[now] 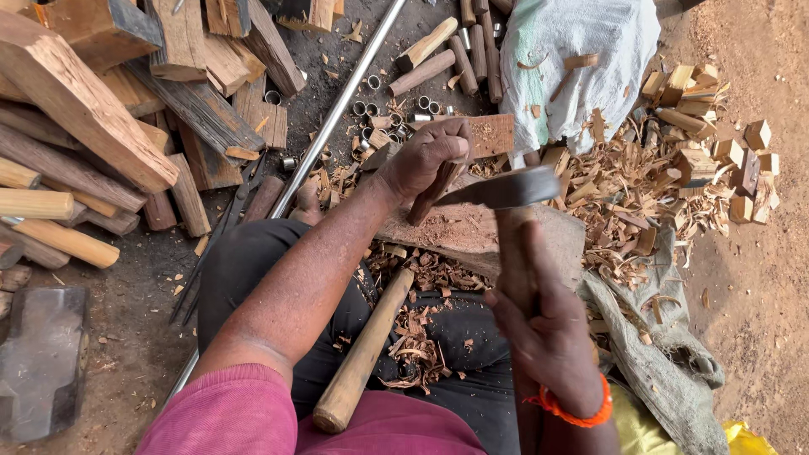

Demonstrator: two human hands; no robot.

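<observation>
While a short reddish-brown wooden stick [431, 190] is gripped upright by the closed left hand [425, 156] on the worn chopping block [472, 236], steadied for shaving, a dark-bladed wooden-handled adze [506, 190] is clenched in the right hand [539, 324] at five o'clock.

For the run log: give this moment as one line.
left hand: holds wood piece on chopping block | right hand: grips adze

- A stack of rough timber offcuts [109, 109] fills the ten o'clock corner.
- A long metal rod [337, 105] runs diagonally from twelve toward seven o'clock.
- Small metal rings [379, 118] lie scattered near twelve.
- A white sack [581, 59] sits at one o'clock.
- Small cut wood blocks [716, 152] pile at two.
- A sledgehammer head [42, 358] rests at eight.
</observation>
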